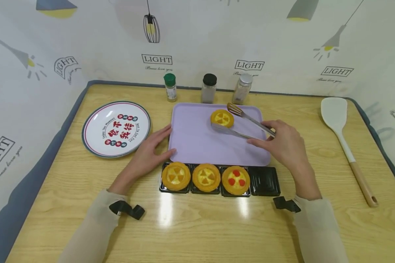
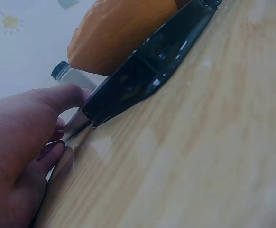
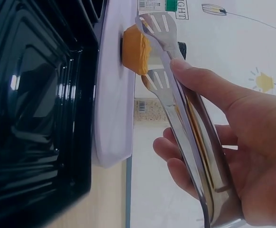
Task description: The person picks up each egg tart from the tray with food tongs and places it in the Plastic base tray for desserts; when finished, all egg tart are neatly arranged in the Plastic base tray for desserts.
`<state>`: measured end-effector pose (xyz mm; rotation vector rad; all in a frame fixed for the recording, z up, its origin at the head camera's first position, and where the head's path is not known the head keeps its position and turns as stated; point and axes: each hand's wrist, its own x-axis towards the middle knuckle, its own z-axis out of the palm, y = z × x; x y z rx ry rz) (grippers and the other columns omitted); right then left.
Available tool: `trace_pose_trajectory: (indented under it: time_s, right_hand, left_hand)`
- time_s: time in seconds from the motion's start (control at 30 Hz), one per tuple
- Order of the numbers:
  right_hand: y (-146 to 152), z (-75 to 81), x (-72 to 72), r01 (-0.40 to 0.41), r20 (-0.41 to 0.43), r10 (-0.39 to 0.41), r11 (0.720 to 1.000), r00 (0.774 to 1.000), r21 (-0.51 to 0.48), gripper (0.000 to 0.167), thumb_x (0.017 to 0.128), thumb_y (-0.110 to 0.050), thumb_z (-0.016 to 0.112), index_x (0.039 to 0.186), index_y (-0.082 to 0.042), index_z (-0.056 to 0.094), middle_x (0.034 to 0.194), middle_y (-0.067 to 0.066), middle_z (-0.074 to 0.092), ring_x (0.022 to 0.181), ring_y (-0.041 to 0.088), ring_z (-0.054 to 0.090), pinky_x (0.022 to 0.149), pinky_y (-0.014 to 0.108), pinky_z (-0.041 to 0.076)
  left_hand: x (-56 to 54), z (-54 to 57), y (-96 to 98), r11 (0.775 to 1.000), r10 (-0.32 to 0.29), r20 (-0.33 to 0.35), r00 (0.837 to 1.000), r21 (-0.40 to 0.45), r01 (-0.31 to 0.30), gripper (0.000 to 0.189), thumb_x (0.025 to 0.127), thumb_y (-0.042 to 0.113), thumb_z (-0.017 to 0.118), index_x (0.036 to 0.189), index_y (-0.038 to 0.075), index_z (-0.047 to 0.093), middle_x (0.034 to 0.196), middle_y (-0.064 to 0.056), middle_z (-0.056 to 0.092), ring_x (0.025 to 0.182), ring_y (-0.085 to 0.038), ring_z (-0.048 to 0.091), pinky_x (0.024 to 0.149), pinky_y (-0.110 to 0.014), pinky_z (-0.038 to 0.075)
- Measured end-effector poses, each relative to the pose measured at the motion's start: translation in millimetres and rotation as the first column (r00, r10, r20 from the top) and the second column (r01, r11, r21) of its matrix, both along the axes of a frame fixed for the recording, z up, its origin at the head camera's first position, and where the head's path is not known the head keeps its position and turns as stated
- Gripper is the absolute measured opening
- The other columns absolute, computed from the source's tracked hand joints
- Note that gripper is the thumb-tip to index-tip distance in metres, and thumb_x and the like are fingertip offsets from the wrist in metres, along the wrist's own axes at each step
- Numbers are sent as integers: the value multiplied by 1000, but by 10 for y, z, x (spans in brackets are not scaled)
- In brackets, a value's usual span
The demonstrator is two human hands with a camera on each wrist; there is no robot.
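Note:
My right hand (image 1: 288, 142) holds metal tongs (image 3: 195, 137), thumb on one arm and fingers on the other. The tong heads stand on either side of an egg tart (image 1: 222, 118) with orange wedges, which sits on the lilac tray (image 1: 197, 138); whether they touch it I cannot tell. At the tray's left edge, my left hand (image 1: 149, 153) grips the rim, thumb on top and fingers curled at the side. Along the tray's near edge run black plastic boxes (image 1: 265, 181). Three hold tarts: two with orange wedges (image 1: 176, 176) (image 1: 206, 177), one with red pieces (image 1: 236, 180).
A white plate (image 1: 95, 128) with red lettering lies left of the tray. Behind the tray stand three shaker bottles: green-capped (image 1: 170, 87), black-capped (image 1: 209, 89) and silver-capped (image 1: 242, 89). On the right lies a white spatula (image 1: 340, 124) with a wooden handle.

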<state>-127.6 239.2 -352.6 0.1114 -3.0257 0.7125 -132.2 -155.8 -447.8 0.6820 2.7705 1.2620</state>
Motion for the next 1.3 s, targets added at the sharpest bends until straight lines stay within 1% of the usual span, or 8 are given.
trace_pose_trajectory:
  time_s: [0.13, 0.3, 0.57, 0.77, 0.97, 1.13, 1.23, 1.3]
  right_hand:
    - [0, -15, -10, 6, -19, -6, 1000, 1000, 18, 78, 71, -60, 80, 125, -6, 65, 112, 14, 67, 76, 24, 66, 61, 41, 48]
    - [-2, -35, -19, 14, -50, -12, 999, 999, 32, 73, 71, -56, 82, 122, -6, 68, 110, 14, 68, 75, 24, 64, 58, 42, 46]
    - [3, -69, -10, -1, -129, 8, 998, 992, 58, 63, 71, -48, 86, 116, -6, 73, 101, 11, 70, 65, 24, 55, 48, 37, 39]
    - [-2, -57, -4, -11, -158, 19, 999, 987, 50, 63, 71, -48, 86, 115, -6, 73, 99, 11, 70, 64, 22, 56, 48, 35, 39]
    - [13, 26, 16, -11, -176, 16, 1000, 984, 26, 63, 70, -53, 84, 115, -9, 74, 96, 9, 70, 64, 21, 57, 48, 35, 38]
    - [117, 118, 61, -26, -192, 26, 1000, 981, -1, 60, 70, -53, 84, 113, -12, 75, 91, 6, 70, 65, 19, 58, 48, 33, 39]
    - [254, 198, 126, -34, -212, 28, 999, 977, -25, 56, 70, -48, 86, 112, -14, 76, 88, 3, 70, 66, 18, 59, 49, 28, 38]
    - [368, 266, 199, -43, -227, 33, 998, 973, -41, 52, 69, -43, 88, 112, -15, 76, 87, 1, 70, 67, 14, 59, 50, 23, 38]
  left_hand:
    - [-4, 10, 0, 1000, 0, -3, 1000, 1, 0, 72, 91, 37, 70, 151, 14, 39, 158, 5, 28, 144, -22, 25, 116, -47, 22]
    - [-1, 29, 6, 1000, 4, -1, 1000, 7, -4, 71, 91, 37, 70, 150, 13, 40, 158, 4, 29, 143, -22, 26, 116, -47, 22]
    - [7, 29, 8, 1000, 3, 8, 1000, 0, -3, 72, 91, 39, 70, 151, 13, 39, 158, 5, 29, 144, -22, 25, 116, -47, 21]
    - [17, 34, 5, 1000, 4, 19, 1000, -5, -4, 71, 91, 39, 69, 151, 14, 39, 158, 6, 28, 144, -22, 24, 116, -47, 21]
    - [3, 61, 11, 1000, 3, 8, 1000, -3, -3, 71, 91, 38, 69, 151, 14, 39, 158, 5, 28, 144, -23, 25, 116, -48, 21]
    - [1, 40, 18, 1000, 2, 16, 1000, 4, -2, 71, 91, 39, 69, 151, 14, 39, 158, 5, 28, 144, -23, 24, 116, -48, 21]
    - [12, 31, 18, 1000, 5, 22, 1000, 6, -5, 71, 91, 39, 69, 151, 15, 39, 158, 5, 28, 144, -23, 24, 116, -48, 21]
    - [16, 33, 15, 1000, 6, 19, 1000, 8, -6, 71, 91, 39, 69, 151, 15, 39, 158, 5, 28, 144, -23, 25, 116, -49, 21]
